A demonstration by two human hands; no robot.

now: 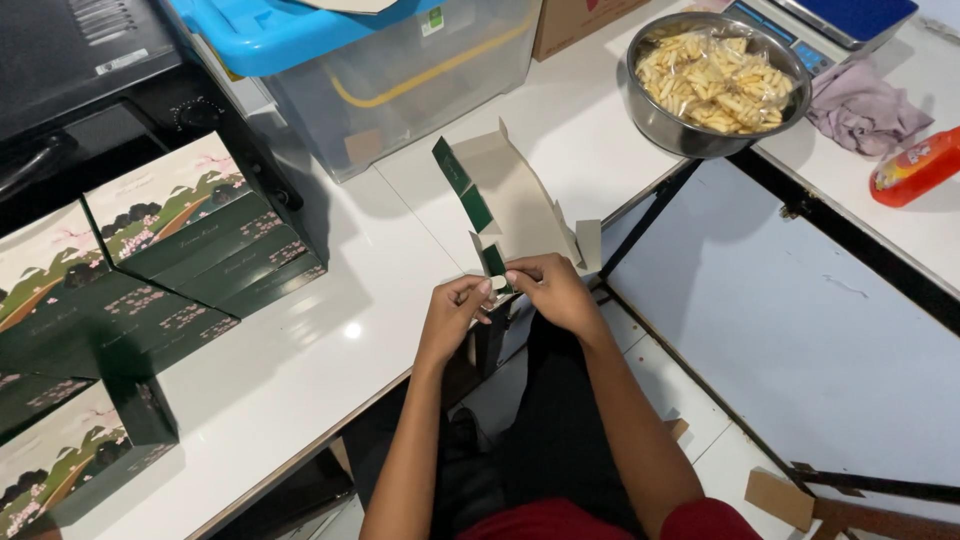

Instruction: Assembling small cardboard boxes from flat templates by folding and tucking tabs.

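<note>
A flat, unfolded carton [510, 195], green outside and grey-brown inside, lies at the white table's [300, 370] near edge. My left hand [455, 310] and my right hand [550, 285] both pinch its near end flap, thumbs and fingers closed on the small green and white tab between them. The carton's long body stretches away from me toward the plastic tub.
Stacks of finished green boxes [150, 270] with a landscape print fill the left. A clear tub with a blue lid [350, 60] stands behind. A steel bowl [715, 80] with a bag of pale snacks, a scale, a grey cloth [865, 105] and an orange bottle [915, 165] sit right.
</note>
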